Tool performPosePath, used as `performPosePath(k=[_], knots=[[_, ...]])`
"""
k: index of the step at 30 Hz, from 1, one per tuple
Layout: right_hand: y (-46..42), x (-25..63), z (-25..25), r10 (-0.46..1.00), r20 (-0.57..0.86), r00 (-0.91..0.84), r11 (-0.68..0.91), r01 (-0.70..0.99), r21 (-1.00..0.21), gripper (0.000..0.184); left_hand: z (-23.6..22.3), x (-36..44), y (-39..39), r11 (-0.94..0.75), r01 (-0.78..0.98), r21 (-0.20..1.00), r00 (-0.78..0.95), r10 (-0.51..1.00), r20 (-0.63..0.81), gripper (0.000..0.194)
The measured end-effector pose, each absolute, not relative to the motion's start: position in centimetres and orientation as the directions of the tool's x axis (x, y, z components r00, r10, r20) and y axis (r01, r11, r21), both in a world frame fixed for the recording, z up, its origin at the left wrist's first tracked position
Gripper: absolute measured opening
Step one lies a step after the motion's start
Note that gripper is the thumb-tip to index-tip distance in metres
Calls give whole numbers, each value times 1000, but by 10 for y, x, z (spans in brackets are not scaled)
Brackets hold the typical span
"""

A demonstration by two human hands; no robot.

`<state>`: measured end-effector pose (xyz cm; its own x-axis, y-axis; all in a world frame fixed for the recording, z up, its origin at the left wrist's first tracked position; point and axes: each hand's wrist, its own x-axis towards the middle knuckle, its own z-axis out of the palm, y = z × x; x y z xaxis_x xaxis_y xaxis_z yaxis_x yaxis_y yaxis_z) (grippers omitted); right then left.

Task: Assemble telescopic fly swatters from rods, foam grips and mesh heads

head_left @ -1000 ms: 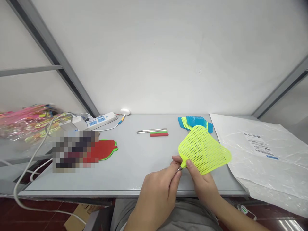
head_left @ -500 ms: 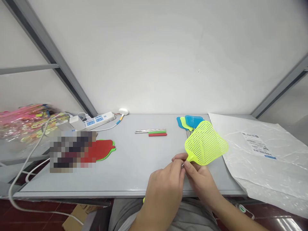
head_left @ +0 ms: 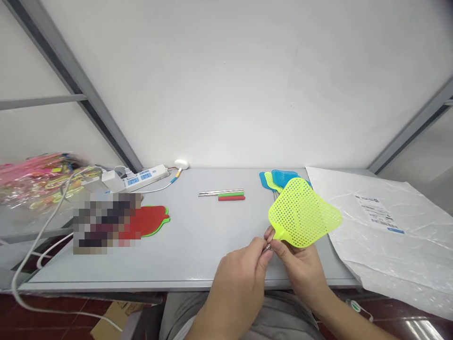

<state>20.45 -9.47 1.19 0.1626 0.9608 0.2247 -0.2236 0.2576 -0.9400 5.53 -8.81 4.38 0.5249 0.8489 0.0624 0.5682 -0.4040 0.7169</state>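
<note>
A yellow-green perforated fly swatter head (head_left: 302, 212) is held up over the grey table (head_left: 191, 245) near its front edge. My right hand (head_left: 304, 267) grips it by the neck at its lower left corner. My left hand (head_left: 240, 288) pinches a thin metal rod (head_left: 268, 246) at that same neck. Behind it, blue and yellow swatter heads (head_left: 279, 179) lie stacked on the table.
A metal rod with a green and a red sleeve (head_left: 226, 194) lies mid-table. Red and green swatter heads (head_left: 148, 219) lie at the left beside a blurred patch. A power strip (head_left: 145, 175) with cables sits at the back left, a plastic bag (head_left: 385, 226) at the right.
The swatter head has shifted slightly up and right and tilted a little. Both hands stay joined at its neck, with the left fingers moving on the rod.
</note>
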Motion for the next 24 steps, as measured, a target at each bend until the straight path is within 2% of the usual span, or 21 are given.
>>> performPosePath(k=[4, 8, 13, 15, 20, 24], knots=[[-94, 208, 12, 960, 238, 149, 264, -185, -947, 8, 45, 51, -85, -179, 429, 885, 555, 825, -102, 36], [-91, 218, 11, 953, 250, 171, 279, -172, -945, 8, 47, 42, -82, -97, 381, 920, 604, 779, -168, 39], [-86, 232, 12, 923, 260, 283, 325, -215, -921, 9, 53, 27, -82, -232, 529, 816, 587, 795, -155, 37], [-87, 228, 13, 933, 259, 251, 318, -228, -920, 9, 54, 27, -85, -283, 578, 766, 559, 821, -118, 33], [-94, 202, 15, 960, 279, 4, 276, -169, -946, 14, 53, 32, -90, -409, 634, 657, 558, 829, -22, 26], [-93, 209, 13, 957, 283, 69, 286, -39, -957, 17, 54, 22, -83, -447, 658, 605, 576, 817, -23, 22]])
